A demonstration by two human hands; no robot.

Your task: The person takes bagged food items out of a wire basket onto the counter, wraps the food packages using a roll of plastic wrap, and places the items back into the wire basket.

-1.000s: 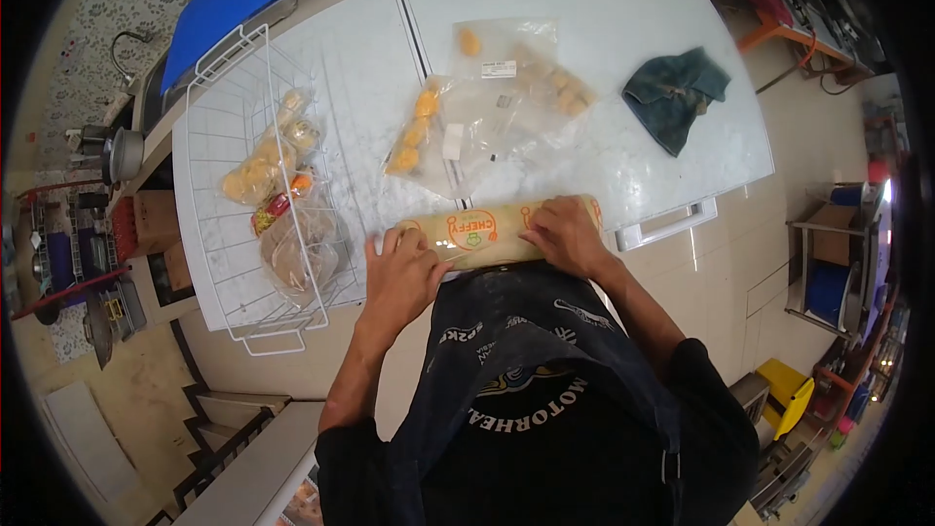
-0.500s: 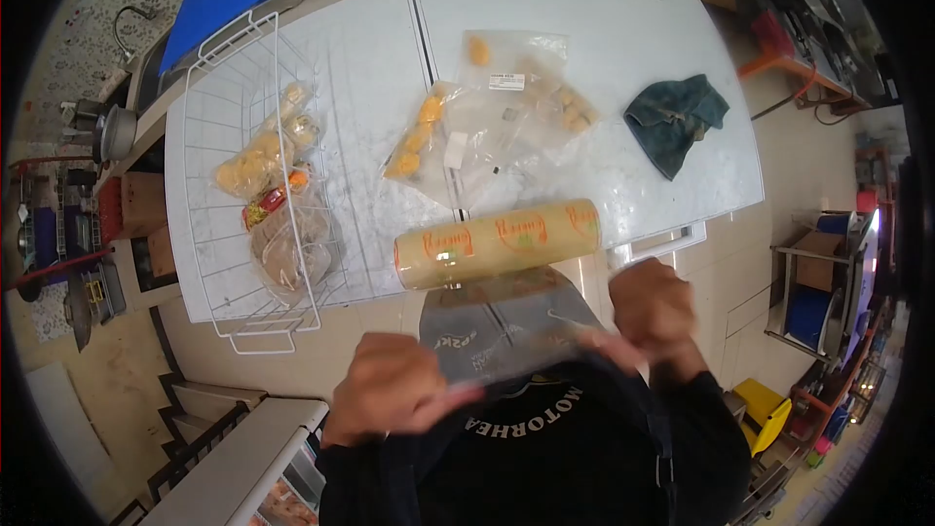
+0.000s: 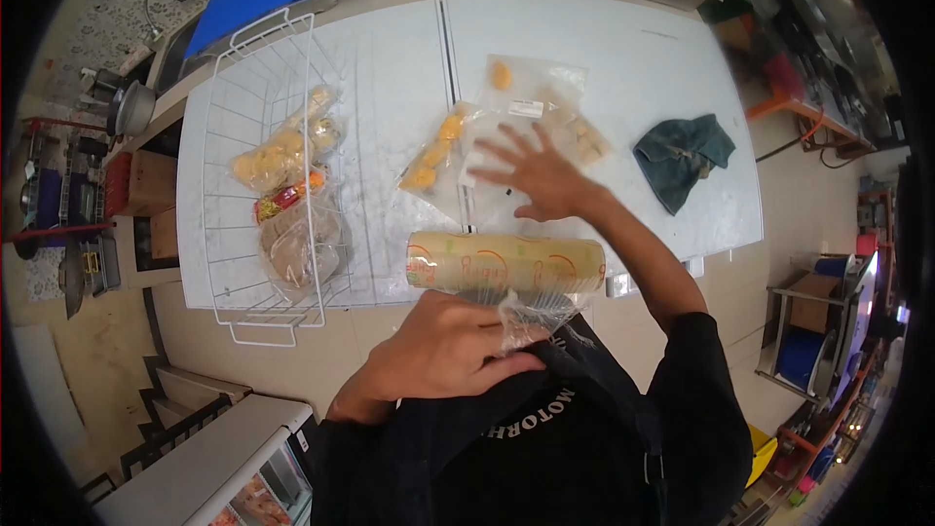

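Your right hand [image 3: 545,183] is now up over the counter [image 3: 370,58], above the clear bags [image 3: 434,170] with yellow bits in them, not down near your apron [image 3: 584,370] as in the earlier frame. Its fingers are spread wide and hold nothing; you cannot tell if they touch the bags. Your left hand [image 3: 438,346] is curled shut on the thin clear film [image 3: 529,321], which is now all bunched up, not pulled flat between both hands. The roll [image 3: 506,263] of film lies on its side on the counter, near the front edge, just past your left hand. You cannot tell if the bunched film is still joined to it. To do this bit well, keep a soft but sure grip, so the film does not slip or stick to itself more. Keep your left wrist low and off the roll, so you do not bump it over the edge. Move your right hand slowly, so the bags do not slide.
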